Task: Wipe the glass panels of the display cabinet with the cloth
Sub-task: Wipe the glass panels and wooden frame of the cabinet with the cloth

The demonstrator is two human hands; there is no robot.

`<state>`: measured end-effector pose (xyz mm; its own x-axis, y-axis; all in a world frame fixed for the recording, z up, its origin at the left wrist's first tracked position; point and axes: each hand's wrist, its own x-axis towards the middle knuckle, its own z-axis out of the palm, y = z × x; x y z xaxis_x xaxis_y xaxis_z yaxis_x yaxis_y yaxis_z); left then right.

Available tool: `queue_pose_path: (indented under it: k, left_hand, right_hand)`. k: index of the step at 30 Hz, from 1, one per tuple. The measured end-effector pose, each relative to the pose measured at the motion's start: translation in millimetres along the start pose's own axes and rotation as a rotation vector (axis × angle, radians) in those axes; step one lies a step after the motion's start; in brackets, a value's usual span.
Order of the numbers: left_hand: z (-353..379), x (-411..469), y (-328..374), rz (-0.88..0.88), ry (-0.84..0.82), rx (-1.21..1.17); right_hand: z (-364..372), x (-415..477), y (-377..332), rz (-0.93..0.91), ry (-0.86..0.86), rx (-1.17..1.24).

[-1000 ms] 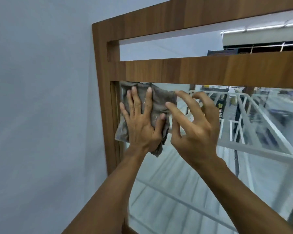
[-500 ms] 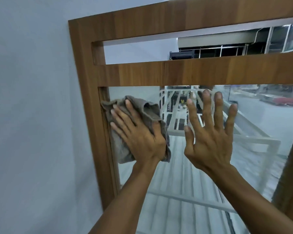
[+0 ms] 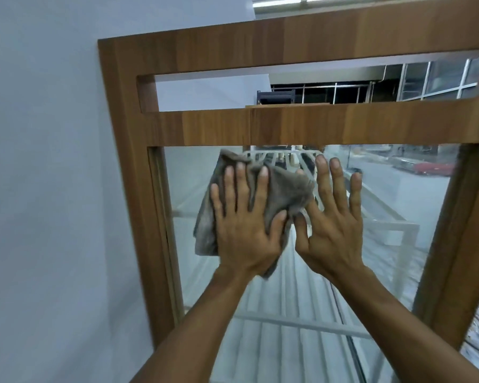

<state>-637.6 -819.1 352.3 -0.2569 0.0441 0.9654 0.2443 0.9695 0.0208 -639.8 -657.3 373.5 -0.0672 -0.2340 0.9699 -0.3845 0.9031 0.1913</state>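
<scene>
The left hand, fingers spread flat, presses a crumpled grey fuzzy cloth against the upper part of the clear glass panel, framed in wood-grain brown cabinet boards. Just right, the right hand lies open-palmed on the glass, touching the cloth's edge.

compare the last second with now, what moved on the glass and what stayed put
The left hand slid the grey cloth rightward, from the left edge of the wooden frame toward the middle of the glass panel. The right hand went from curled fingers to an open, spread palm beside the cloth. Unchanged: the left hand keeps its flat press on the cloth, high on the same panel.
</scene>
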Motion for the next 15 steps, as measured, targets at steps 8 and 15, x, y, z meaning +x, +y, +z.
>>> queue_pose_path:
  k: [8,15]
  left_hand:
    - [0,39,35,-0.445,0.144,-0.039]
    - [6,6,21,-0.279,0.094,0.031]
  right_hand:
    - [-7,-7,23,0.037,-0.023,-0.057]
    - [-24,-23,55,0.087,-0.056,-0.092]
